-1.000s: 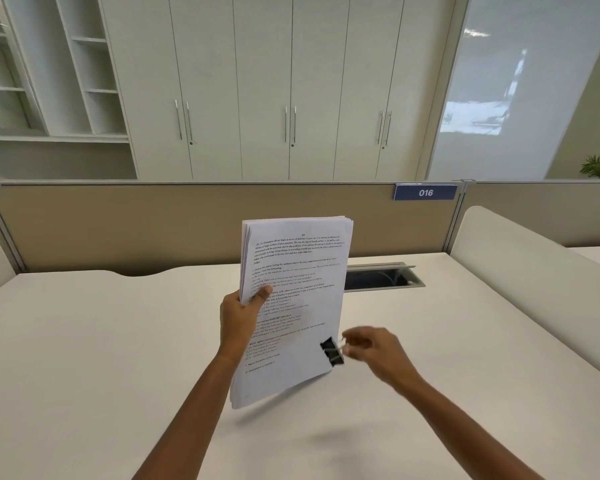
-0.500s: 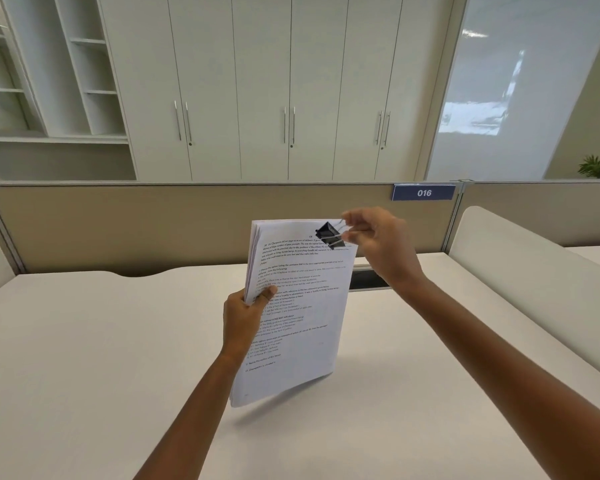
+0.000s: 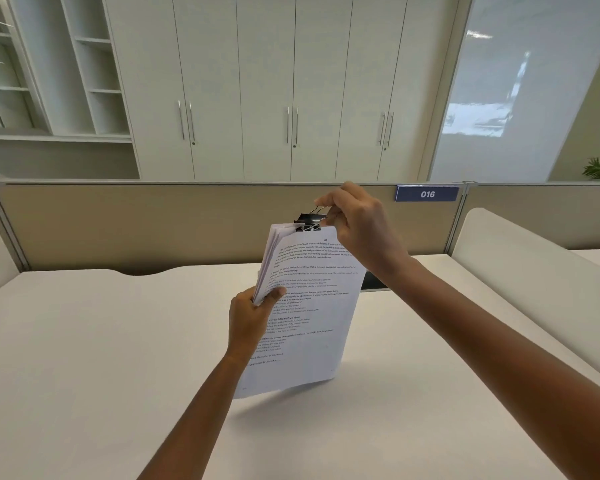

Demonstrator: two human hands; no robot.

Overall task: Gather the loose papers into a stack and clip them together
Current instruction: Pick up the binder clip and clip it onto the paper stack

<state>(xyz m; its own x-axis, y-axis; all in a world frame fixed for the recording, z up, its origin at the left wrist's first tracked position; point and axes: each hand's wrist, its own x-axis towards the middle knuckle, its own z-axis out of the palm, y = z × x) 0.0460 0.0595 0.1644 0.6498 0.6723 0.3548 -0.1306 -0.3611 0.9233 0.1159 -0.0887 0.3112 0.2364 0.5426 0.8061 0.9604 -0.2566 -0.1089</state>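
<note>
upright paper stack (image 3: pixel 309 306), black binder clip (image 3: pixel 307 221) — top edge

open desk (image 3: pixel 84 358) sideways, partition (image 3: pixel 153 223) probably close behind

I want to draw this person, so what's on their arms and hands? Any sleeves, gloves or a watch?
Nothing much to draw. The left hand and right hand wear no gloves, and no rings show on the parts I can see. The left forearm and right forearm are bare right to the picture's edge: no sleeves, watch or bracelet.
</note>
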